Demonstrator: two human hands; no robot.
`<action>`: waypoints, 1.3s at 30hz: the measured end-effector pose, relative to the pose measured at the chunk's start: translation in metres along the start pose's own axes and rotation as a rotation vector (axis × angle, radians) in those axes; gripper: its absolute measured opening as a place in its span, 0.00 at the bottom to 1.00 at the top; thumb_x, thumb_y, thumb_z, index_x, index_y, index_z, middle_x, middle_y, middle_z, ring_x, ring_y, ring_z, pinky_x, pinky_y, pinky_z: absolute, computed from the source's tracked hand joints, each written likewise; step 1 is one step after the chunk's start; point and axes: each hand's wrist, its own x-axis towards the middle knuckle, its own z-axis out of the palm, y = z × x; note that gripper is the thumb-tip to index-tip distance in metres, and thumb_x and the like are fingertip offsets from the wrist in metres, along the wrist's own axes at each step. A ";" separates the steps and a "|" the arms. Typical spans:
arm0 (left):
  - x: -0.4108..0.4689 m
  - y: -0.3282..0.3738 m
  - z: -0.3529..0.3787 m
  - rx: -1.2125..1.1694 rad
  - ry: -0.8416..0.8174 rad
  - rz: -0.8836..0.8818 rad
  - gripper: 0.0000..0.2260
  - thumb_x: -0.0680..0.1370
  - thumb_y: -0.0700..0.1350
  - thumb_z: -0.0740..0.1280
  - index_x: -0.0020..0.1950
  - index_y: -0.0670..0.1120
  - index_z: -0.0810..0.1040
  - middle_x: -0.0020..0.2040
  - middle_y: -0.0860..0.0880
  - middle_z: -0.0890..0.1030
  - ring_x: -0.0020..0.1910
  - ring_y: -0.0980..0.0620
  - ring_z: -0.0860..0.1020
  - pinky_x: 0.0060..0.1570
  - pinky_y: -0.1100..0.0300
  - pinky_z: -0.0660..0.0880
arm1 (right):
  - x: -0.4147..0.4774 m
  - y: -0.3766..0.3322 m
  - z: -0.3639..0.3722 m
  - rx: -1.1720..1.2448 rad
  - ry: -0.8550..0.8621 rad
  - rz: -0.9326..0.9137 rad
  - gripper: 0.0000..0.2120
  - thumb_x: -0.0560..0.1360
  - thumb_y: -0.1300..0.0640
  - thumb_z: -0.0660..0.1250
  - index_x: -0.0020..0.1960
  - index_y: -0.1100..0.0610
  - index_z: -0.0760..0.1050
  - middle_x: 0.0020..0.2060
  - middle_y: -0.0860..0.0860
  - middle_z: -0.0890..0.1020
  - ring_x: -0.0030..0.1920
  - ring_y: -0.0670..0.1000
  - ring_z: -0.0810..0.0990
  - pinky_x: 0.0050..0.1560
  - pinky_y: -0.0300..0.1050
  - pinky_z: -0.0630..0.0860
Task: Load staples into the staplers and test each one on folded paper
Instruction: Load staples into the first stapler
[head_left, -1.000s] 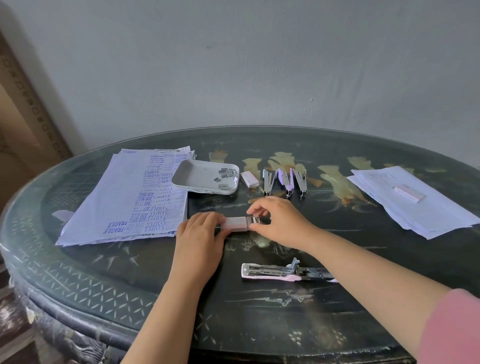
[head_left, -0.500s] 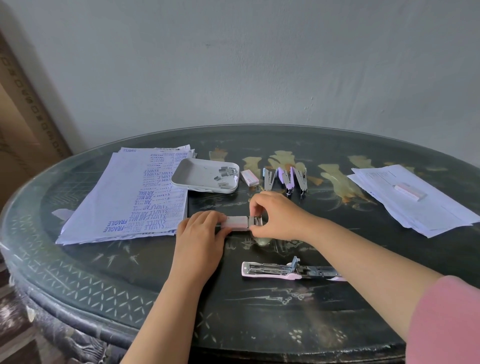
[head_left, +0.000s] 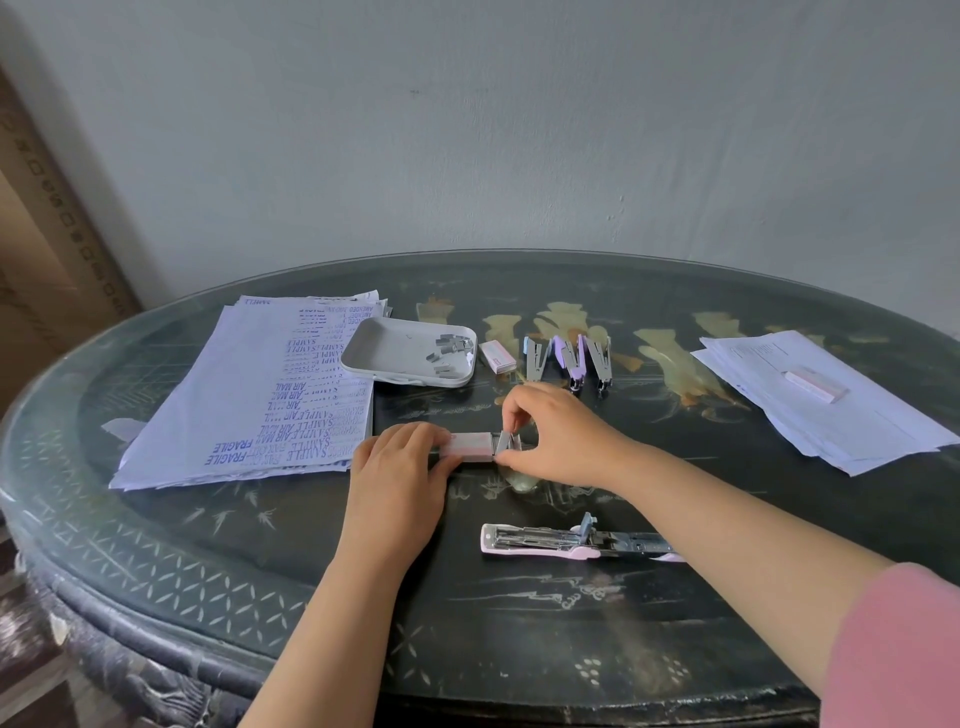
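Pink staple box (head_left: 470, 447) lies on the dark surface (head_left: 519, 649), and our left grip (head_left: 400, 478) holds its left end. Our right grip (head_left: 561, 436) pinches a strip of staples (head_left: 506, 441) at the box's right end. Nearer to us an opened pink stapler (head_left: 540, 543) lies flat, and three more staplers (head_left: 569, 358) lie farther back.

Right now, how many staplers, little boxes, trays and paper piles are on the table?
Staplers: 4 (blue stapler, purple stapler, third stapler beside them, pink stapler lying open)
Staple boxes: 3 (near box gripped by the left hand, middle box beside the tray, far-right box on the right paper pile)
Trays: 1
Paper piles: 2 (plus the left paper pile)
Total: 10
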 end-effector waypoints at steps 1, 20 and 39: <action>0.000 0.000 0.000 0.001 0.002 0.004 0.07 0.74 0.48 0.71 0.51 0.49 0.79 0.51 0.55 0.82 0.56 0.50 0.77 0.57 0.55 0.65 | 0.000 -0.001 -0.001 0.016 0.013 0.002 0.10 0.71 0.53 0.73 0.44 0.53 0.73 0.45 0.48 0.76 0.48 0.48 0.74 0.52 0.43 0.73; -0.012 0.015 -0.017 -0.088 0.111 0.086 0.12 0.74 0.48 0.69 0.56 0.49 0.80 0.54 0.52 0.82 0.56 0.49 0.78 0.60 0.58 0.63 | -0.062 -0.023 -0.038 0.474 0.057 0.241 0.08 0.70 0.62 0.74 0.49 0.57 0.84 0.36 0.51 0.86 0.37 0.47 0.85 0.42 0.37 0.81; -0.064 0.028 -0.016 -0.284 -0.110 0.090 0.12 0.71 0.63 0.65 0.48 0.60 0.82 0.47 0.65 0.80 0.52 0.65 0.76 0.56 0.49 0.74 | -0.108 -0.031 0.005 0.201 0.162 0.306 0.01 0.72 0.50 0.72 0.43 0.45 0.81 0.43 0.42 0.78 0.45 0.41 0.72 0.42 0.31 0.64</action>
